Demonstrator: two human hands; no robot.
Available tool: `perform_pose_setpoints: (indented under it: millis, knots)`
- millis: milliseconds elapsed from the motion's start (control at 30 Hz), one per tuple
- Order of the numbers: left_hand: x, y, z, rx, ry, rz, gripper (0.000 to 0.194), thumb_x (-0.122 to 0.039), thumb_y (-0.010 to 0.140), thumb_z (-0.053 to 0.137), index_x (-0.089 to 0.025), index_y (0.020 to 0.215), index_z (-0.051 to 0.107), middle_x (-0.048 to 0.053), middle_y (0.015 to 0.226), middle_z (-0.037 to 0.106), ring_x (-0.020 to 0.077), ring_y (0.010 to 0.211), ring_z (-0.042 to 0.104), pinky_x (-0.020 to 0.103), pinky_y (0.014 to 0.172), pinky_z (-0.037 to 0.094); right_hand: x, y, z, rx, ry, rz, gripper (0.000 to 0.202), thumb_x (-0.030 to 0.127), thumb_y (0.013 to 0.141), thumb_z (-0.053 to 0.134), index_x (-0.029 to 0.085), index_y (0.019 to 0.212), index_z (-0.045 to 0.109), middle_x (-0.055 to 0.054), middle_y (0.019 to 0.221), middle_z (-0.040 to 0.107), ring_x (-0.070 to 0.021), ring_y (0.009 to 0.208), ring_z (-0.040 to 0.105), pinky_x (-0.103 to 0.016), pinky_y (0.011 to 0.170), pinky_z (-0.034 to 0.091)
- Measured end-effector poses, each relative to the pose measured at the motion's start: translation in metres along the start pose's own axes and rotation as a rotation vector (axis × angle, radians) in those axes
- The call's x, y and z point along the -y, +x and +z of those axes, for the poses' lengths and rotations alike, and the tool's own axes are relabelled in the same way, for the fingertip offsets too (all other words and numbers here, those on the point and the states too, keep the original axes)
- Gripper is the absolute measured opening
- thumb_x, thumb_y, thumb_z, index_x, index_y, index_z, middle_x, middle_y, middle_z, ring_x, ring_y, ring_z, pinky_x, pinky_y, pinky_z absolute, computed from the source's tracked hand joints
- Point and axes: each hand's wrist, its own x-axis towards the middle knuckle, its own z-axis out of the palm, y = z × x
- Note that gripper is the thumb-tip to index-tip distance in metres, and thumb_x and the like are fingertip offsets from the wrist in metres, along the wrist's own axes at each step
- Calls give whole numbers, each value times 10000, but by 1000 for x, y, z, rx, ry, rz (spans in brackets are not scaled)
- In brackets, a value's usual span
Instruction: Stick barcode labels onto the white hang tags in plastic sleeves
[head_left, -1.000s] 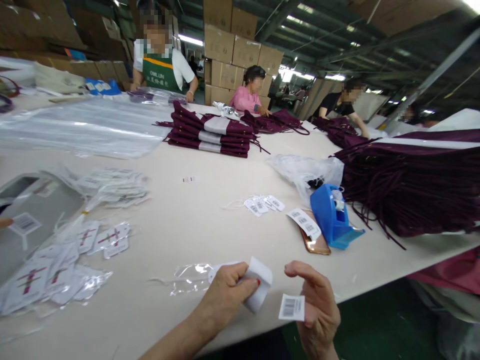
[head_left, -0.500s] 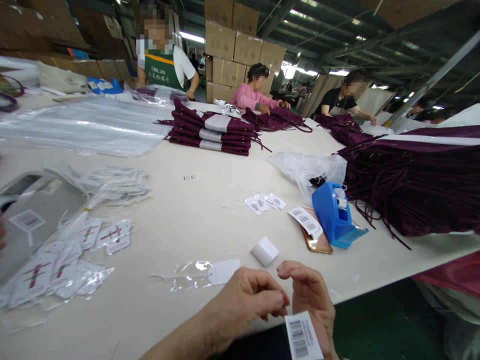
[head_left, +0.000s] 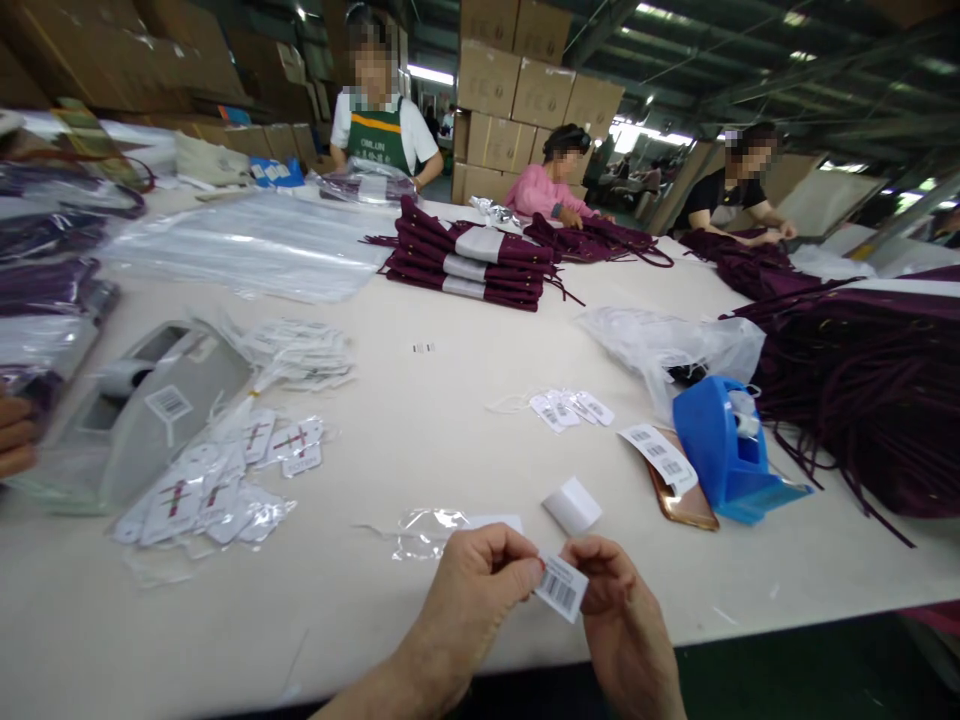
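My left hand [head_left: 491,585] is closed, pinching a white barcode label [head_left: 562,586] by its left end between thumb and finger. Beside the label's right edge, my right hand [head_left: 622,610] is loosely curled, its fingers apart from the thumb; whether it touches the label is unclear. Just beyond my hands lies a curled piece of white label paper [head_left: 572,506]. A white hang tag [head_left: 495,522] in a clear sleeve [head_left: 427,532] lies flat, partly behind my left hand.
A blue tape dispenser [head_left: 720,445] and a phone [head_left: 686,505] under a label strip [head_left: 660,458] stand right. Several barcode tags [head_left: 574,408] lie mid-table. Left are a grey dispenser [head_left: 169,400] and sleeved tags [head_left: 202,490]. Folded maroon goods [head_left: 469,265] and co-workers [head_left: 382,140] are beyond.
The barcode label has gone from against my right hand to the pinch of my left hand, higher up. My right hand has curled more. The view has swung left.
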Motion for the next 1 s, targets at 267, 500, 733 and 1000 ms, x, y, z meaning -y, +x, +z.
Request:
perform_pose_setpoints:
  millis: [267, 500, 733, 1000]
  knots:
    - [28, 7, -37, -179, 566, 340, 272, -213, 755, 483, -156, 966, 645, 27, 734, 664, 137, 619, 563, 257, 608, 450, -10, 4, 21, -156, -220, 147, 305, 430, 644, 740, 168, 713, 599, 26, 550, 540, -84, 490, 464, -176, 435, 346]
    - [33, 16, -82, -42, 1196, 988, 240, -101, 851, 393, -157, 936, 611, 68, 936, 660, 177, 798, 573, 306, 717, 495, -9, 29, 21, -17, -396, 243, 363, 493, 626, 709, 162, 665, 565, 42, 486, 497, -87, 458, 426, -194, 425, 314]
    - [46, 24, -82, 139, 1372, 974, 232, -117, 874, 364, -171, 837, 586, 58, 842, 622, 181, 808, 526, 316, 712, 449, -8, 46, 28, 98, -576, 337, 340, 496, 615, 649, 180, 616, 524, 62, 448, 438, -81, 419, 360, -203, 398, 241]
    - [47, 22, -83, 172, 1436, 895, 206, -102, 868, 366, -172, 887, 559, 48, 855, 585, 181, 809, 490, 317, 718, 411, -11, 52, 27, 150, -624, 367, 286, 448, 607, 634, 184, 614, 525, 66, 459, 443, -76, 416, 363, -205, 397, 240]
